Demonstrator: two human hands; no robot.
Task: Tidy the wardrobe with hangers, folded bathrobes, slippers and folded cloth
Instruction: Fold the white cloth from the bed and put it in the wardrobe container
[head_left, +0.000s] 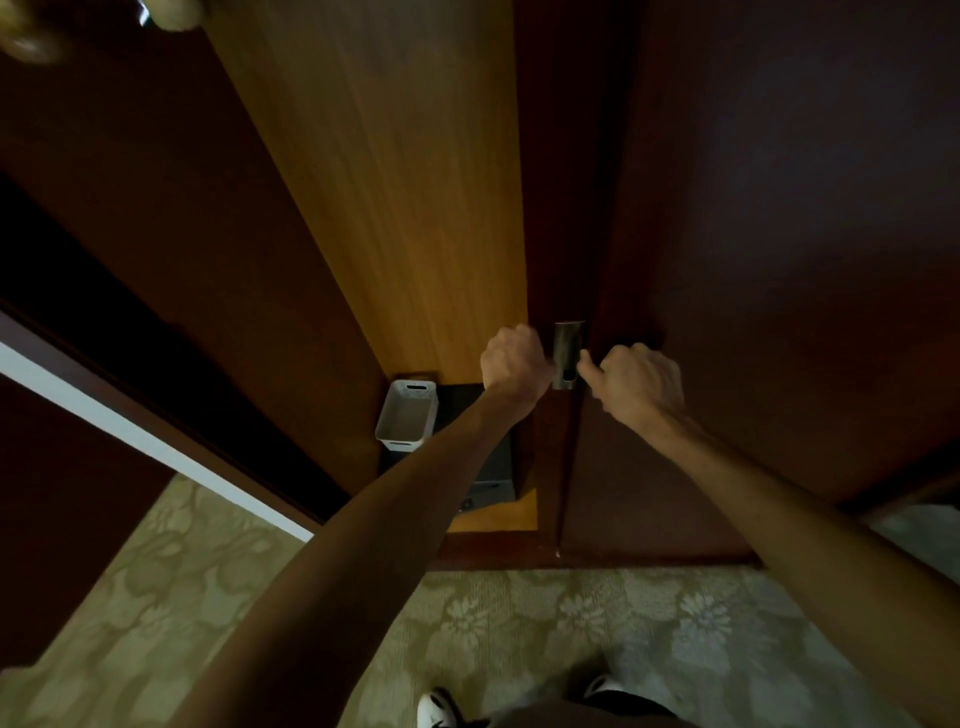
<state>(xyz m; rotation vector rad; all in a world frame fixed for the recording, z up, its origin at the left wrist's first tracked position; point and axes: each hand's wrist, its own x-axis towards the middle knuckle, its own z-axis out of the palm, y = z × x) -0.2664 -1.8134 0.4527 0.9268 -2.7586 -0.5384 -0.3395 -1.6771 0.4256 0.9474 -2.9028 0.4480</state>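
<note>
Already both hands are at the wardrobe doors: the left hand (514, 361) clenched on a door edge, the right hand (640, 383) curled beside the metal handle (566, 355), seemingly to work the doors. Inside, a white basket (406, 414) sits low on the wardrobe (395, 171) floor beside a dark box (493, 470).

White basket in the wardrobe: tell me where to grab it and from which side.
Probably take the white basket by its slotted handle in the near short wall, reaching in from the front through the open gap; a matching slot marks the far wall. It stands upright beside a dark box, so its long sides look harder to reach.
</note>
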